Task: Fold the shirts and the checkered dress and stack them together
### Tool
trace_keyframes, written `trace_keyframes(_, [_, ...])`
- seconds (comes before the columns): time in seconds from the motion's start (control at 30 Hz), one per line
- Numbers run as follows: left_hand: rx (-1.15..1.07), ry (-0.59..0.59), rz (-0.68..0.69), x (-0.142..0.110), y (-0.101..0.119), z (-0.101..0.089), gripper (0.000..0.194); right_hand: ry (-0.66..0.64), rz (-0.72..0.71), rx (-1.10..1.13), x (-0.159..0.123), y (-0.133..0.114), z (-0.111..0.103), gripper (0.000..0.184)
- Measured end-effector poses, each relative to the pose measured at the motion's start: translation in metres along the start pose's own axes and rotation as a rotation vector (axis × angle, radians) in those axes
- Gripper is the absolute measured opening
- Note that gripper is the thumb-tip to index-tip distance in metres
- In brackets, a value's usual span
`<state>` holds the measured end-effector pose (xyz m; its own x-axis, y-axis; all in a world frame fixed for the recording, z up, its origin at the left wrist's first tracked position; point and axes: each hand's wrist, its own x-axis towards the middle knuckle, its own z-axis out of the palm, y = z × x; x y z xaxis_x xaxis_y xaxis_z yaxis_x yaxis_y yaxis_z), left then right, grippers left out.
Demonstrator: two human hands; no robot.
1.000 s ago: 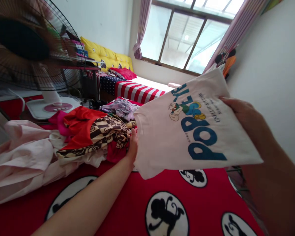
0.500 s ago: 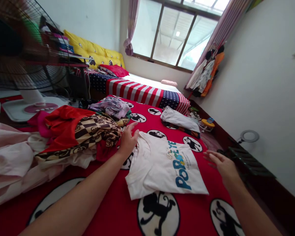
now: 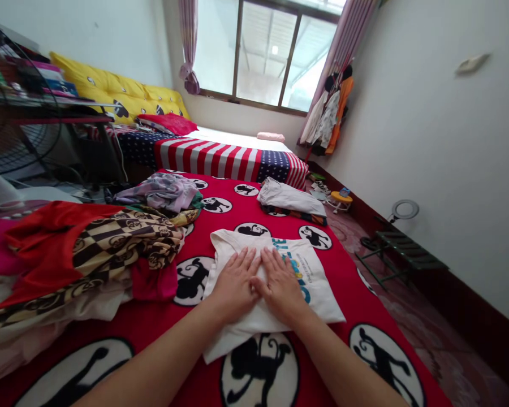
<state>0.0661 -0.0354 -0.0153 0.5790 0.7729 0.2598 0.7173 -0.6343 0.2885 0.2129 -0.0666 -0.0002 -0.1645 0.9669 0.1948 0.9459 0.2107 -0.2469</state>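
Observation:
A white T-shirt [image 3: 311, 282] with a blue print lies on a red bedspread [image 3: 224, 223] with black-and-white monkey circles. Part of the shirt is folded over, and the print is mostly hidden. My left hand [image 3: 235, 285] and my right hand [image 3: 280, 291] both rest flat on the shirt's middle, fingertips almost meeting, gripping nothing. To the left of my left hand is a heap of clothes with a brown checked fabric [image 3: 123, 243] and red cloth.
A folded grey garment [image 3: 290, 198] and a lilac garment [image 3: 161, 191] lie on the bedspread. A striped star-patterned bed [image 3: 212, 158] stands beyond it. A fan [image 3: 12, 135] is at the far left, and a low green rack [image 3: 402, 251] stands on the floor at the right.
The T-shirt went from held up in the air to lying on the bedspread, then partly folded over. Both hands have come together on top of it, and my view has tilted.

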Motion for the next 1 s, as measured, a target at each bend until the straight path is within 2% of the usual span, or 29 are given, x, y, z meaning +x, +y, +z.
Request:
trace_keyframes(0.13, [0.016,-0.002,-0.004,0.002,0.002,-0.003,0.062,0.003,0.171,-0.222,-0.027,0.043,-0.008,0.073])
trace_keyframes(0.27, [-0.002,-0.004,-0.007,0.002,0.004,-0.005,0.062,-0.061,0.371,-0.306,-0.051,0.077,-0.014,0.073])
trace_keyframes(0.37, [-0.016,-0.004,-0.021,0.002,0.007,-0.006,0.062,-0.143,0.482,-0.349,-0.058,0.098,-0.024,0.079])
trace_keyframes(0.43, [-0.016,-0.006,-0.031,0.003,0.008,-0.006,0.063,-0.109,0.537,-0.383,-0.052,0.101,-0.033,0.081])
trace_keyframes(0.5, [-0.007,0.004,-0.029,0.003,0.008,-0.004,0.063,0.010,0.488,-0.376,-0.039,0.088,-0.041,0.077])
trace_keyframes(0.57, [0.004,0.029,-0.017,0.002,0.007,-0.002,0.062,0.088,0.311,-0.303,-0.022,0.062,-0.043,0.068])
trace_keyframes(0.67, [0.008,0.060,0.005,0.000,0.004,0.001,0.061,-0.032,0.024,-0.138,0.002,0.024,-0.033,0.061])
trace_keyframes(0.73, [0.004,0.054,0.006,0.000,0.004,0.000,0.061,-0.127,-0.074,-0.098,0.012,0.019,-0.023,0.063])
trace_keyframes(0.8, [-0.006,0.032,-0.002,0.000,0.004,-0.001,0.061,-0.137,-0.031,-0.146,0.015,0.036,-0.017,0.064])
trace_keyframes(0.93, [-0.033,0.029,-0.014,0.001,0.006,-0.003,0.062,-0.142,0.276,-0.287,0.015,0.096,-0.025,0.064])
trace_keyframes(1.0, [-0.038,0.035,-0.022,0.002,0.006,-0.002,0.061,-0.176,0.372,-0.344,0.017,0.104,-0.035,0.067])
